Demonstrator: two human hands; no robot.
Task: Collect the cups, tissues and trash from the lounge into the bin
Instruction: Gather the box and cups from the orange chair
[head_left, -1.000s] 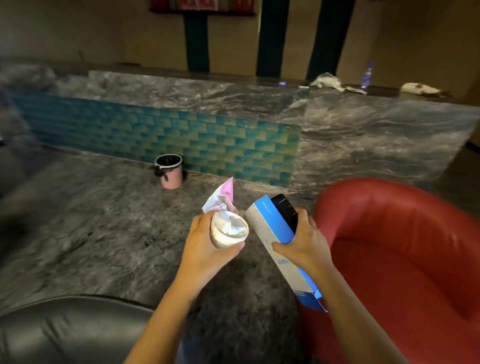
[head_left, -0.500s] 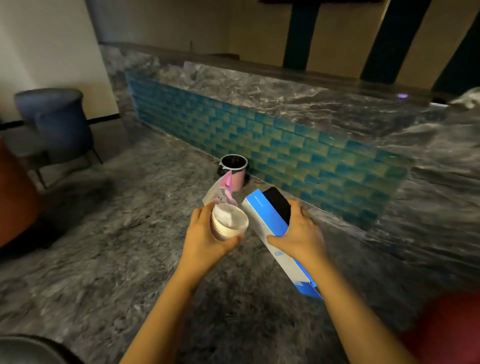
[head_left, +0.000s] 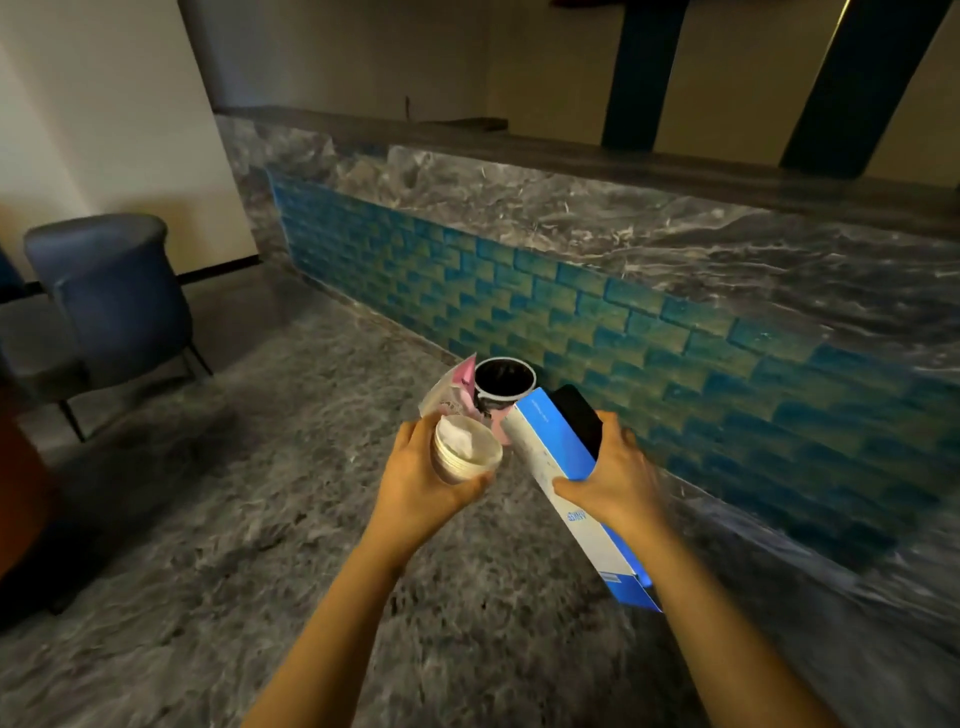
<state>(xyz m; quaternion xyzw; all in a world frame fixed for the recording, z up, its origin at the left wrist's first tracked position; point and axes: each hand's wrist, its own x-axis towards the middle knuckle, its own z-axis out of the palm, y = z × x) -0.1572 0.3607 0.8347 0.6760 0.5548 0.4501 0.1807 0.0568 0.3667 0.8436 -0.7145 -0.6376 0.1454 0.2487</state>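
My left hand (head_left: 415, 478) is curled round the stacked cups (head_left: 467, 460), tissue (head_left: 460, 441) inside, pink wrapper (head_left: 451, 391) pinched behind; my right hand (head_left: 608, 467) clamps the blue box (head_left: 556, 441). The bin (head_left: 511, 396) stands on the floor (head_left: 260, 519) at frame centre, just above both. I'd get over its mouth, drop the cups first, then feed the box end-on.

The left hand (head_left: 415, 483) holds the cups (head_left: 465, 452), with a tissue (head_left: 460, 439) inside them and a wrapper (head_left: 449, 392) behind. Just to their right, the right hand (head_left: 608, 467) holds a tilted box (head_left: 561, 467). Beyond both, the bin (head_left: 504, 382) stands on the floor (head_left: 260, 519) before a low wall (head_left: 571, 312). A chair (head_left: 114, 291) stands far left.
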